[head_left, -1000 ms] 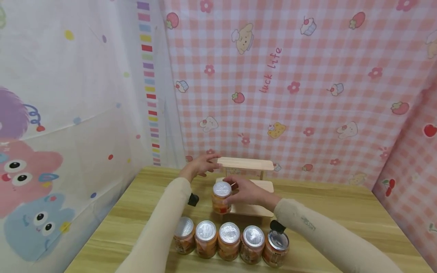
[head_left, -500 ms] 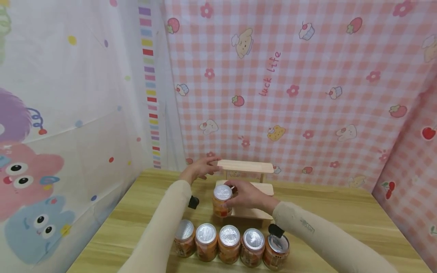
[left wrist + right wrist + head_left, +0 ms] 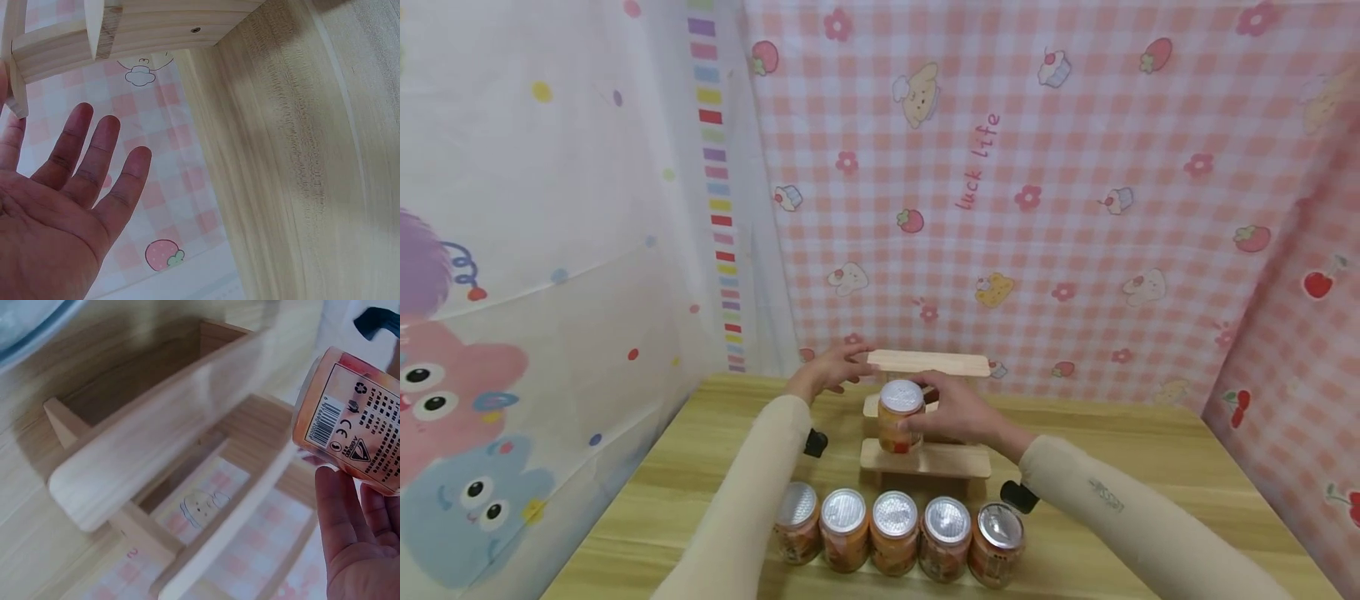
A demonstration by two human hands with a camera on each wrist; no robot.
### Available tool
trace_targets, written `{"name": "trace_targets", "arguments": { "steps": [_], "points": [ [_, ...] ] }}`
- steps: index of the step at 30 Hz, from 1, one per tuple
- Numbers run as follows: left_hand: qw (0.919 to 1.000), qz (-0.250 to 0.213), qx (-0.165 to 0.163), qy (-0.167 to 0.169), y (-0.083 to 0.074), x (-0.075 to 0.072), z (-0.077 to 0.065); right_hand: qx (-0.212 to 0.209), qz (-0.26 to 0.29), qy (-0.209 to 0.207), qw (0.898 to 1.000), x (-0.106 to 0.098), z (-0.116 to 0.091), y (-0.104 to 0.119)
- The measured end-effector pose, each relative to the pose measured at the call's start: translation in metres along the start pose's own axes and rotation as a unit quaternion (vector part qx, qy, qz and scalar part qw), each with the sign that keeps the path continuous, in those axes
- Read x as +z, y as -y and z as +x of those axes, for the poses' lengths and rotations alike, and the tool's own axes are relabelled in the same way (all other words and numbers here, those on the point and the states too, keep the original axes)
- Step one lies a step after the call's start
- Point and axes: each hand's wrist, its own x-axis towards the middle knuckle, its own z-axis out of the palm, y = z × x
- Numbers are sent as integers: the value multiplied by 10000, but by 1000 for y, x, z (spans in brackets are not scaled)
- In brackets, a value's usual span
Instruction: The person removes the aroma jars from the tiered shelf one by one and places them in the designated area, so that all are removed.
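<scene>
My right hand (image 3: 958,410) grips a jar (image 3: 900,417) with a silver lid and orange contents, held upright over the left part of the lowest step of a small wooden three-tier rack (image 3: 951,461). Whether the jar's base touches that step, I cannot tell. The right wrist view shows the jar's label (image 3: 350,425) with a barcode, and the fingers (image 3: 340,512) against its side. At the left end of the rack's top board (image 3: 928,362), my left hand (image 3: 831,371) holds the board's edge between thumb and index finger. Its other fingers (image 3: 100,150) are spread straight.
Several similar jars (image 3: 893,533) stand in a row on the wood-grain table (image 3: 1097,492), in front of the rack. A pink checked cloth (image 3: 1037,242) hangs close behind the rack. White printed cloth (image 3: 595,250) hangs at the left.
My right hand has carried the jar slightly up and away, from in front of the rack to over its lowest step. The left hand stays at the top board. The head view has shifted a little.
</scene>
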Motion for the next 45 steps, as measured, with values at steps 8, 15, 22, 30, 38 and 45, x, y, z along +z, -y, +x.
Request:
{"name": "trace_targets", "arguments": {
  "steps": [8, 15, 22, 30, 38, 45],
  "points": [
    [10000, -72, -29, 26, -1, 1, 0, 363, -52, -630, 9973, -30, -20, 0],
    [9999, -125, -6, 61, -1, 1, -1, 607, 91, -962, 9935, -57, -40, -7],
    [9998, -182, -1, 36, 2, -1, 0, 539, 293, -1112, 9919, -78, -61, -15],
    [9998, -181, 12, 97, 0, 0, -1, 714, 123, -1247, 9895, -93, -86, -25],
    [9998, -199, 73, 27, 0, 0, -1, 859, -140, -1387, 9865, -97, -109, -41],
    [9998, -164, 76, 68, -1, 1, -2, 983, -172, -1333, 9860, -93, -128, -54]
  ]
}}
